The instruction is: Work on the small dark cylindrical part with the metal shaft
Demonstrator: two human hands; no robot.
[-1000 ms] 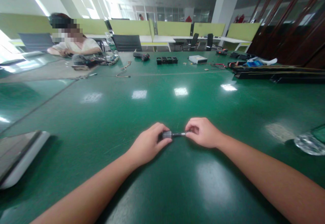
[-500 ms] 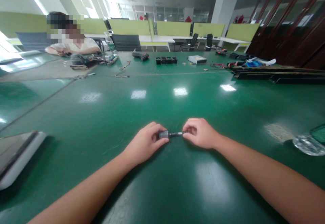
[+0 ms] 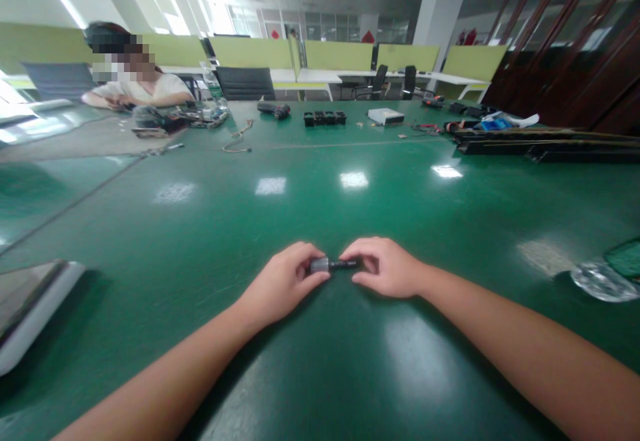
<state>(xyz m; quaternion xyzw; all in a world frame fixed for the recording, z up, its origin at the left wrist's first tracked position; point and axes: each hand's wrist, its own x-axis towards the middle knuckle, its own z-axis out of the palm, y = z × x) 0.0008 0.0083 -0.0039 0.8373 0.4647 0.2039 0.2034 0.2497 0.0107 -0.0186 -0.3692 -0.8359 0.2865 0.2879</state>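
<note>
Between the thumb and fingers of my left hand [image 3: 283,277] is a small grey cylinder with a thin dark shaft [image 3: 320,265]; its exact kind I cannot make out. The shaft points right, lying level just above or on the green table [image 3: 320,347]. My right hand [image 3: 387,267] is around the shaft's free end, thumb and fingers apart. Its index fingertip is over the shaft and its thumb below; whether either touches is unclear.
A flat light-edged device [image 3: 43,301] lies at left, a clear plastic bottle [image 3: 610,281] at right. Along the far side are a black block [image 3: 325,119], a white box [image 3: 385,117], a cable [image 3: 237,139] and dark strips [image 3: 540,144]. Another person [image 3: 140,87] sits far left.
My right thumb and fingers have parted from their pinch at the shaft's end, and the fingertips have shifted left along it. The left hand keeps its hold. The view has shifted slightly.
</note>
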